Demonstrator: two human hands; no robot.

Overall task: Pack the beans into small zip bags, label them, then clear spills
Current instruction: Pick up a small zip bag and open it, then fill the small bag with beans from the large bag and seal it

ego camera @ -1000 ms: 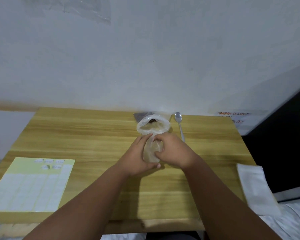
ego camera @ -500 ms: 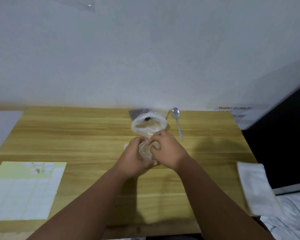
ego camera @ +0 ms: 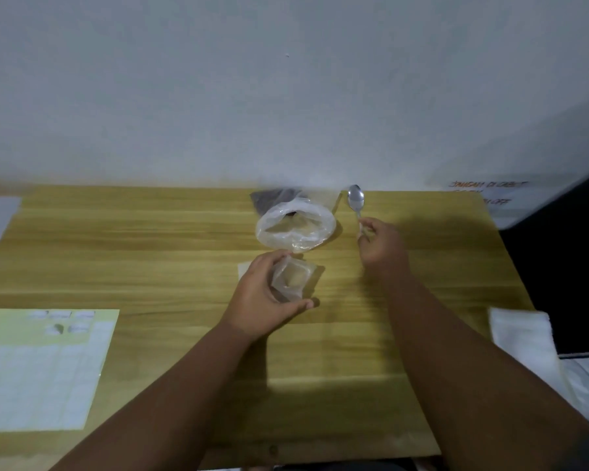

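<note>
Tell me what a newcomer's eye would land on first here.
At the middle of the wooden table, the left hand holds a small zip bag open, while the right hand pinches the handle of a metal spoon by the far edge. Just behind the small bag, a large clear plastic bag gapes open. A label sheet lies at the near left corner.

Wooden table [ego camera: 150, 253], light grain, boards running left to right; white wall [ego camera: 286, 96] directly behind its far edge; paper notice [ego camera: 487, 192] with reddish handwriting, blurred, low on the wall at right; dark panel [ego camera: 565, 239] beside the table's right edge.
</note>
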